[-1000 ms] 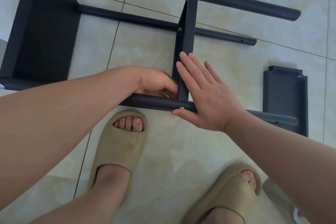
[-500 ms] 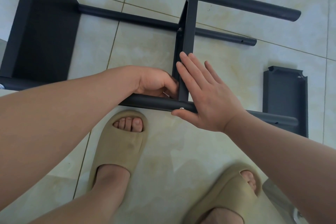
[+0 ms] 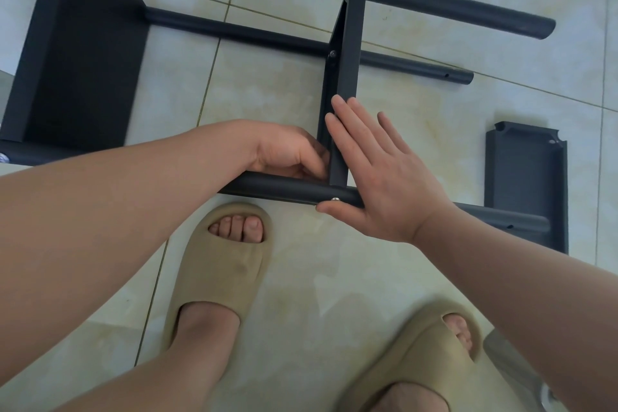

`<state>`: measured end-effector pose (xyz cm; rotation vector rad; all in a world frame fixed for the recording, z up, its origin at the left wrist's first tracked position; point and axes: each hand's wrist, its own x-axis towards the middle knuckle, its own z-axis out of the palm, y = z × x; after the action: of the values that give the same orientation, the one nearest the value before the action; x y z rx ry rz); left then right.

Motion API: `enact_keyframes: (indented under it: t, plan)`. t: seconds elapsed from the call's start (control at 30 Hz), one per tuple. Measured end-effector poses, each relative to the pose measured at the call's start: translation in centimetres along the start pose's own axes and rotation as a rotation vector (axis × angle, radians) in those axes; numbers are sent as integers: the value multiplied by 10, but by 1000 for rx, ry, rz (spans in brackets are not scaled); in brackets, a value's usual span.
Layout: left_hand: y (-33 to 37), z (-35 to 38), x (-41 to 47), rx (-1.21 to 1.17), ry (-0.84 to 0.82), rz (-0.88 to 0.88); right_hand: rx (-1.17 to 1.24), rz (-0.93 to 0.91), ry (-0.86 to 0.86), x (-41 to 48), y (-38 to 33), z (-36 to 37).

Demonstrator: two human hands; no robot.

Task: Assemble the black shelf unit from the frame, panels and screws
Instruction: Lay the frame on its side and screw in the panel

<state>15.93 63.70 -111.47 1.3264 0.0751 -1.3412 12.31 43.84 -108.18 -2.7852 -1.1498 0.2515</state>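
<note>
Tiled floor [image 3: 261, 97] under the black frame [image 3: 274, 187]: your right hand [image 3: 384, 177] lays straight fingers flat against the panel [image 3: 349, 53]; your left hand [image 3: 287, 157] curls its fingers just beside, hold unclear

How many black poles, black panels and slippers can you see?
Black poles: 3
Black panels: 3
Tan slippers: 2
Total: 8
</note>
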Motion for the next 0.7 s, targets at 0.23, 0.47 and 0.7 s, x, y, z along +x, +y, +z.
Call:
enact_keyframes:
  t: [0.23, 0.47, 0.7]
  plan:
    - [3, 1, 0, -71, -40, -2, 1, 1, 2, 0, 0, 0]
    - [0, 2, 1, 52, 4, -53, 3, 3, 1, 0, 0, -1]
    - [-1, -1, 2, 41, 12, -21, 3, 3, -2, 0, 0, -1]
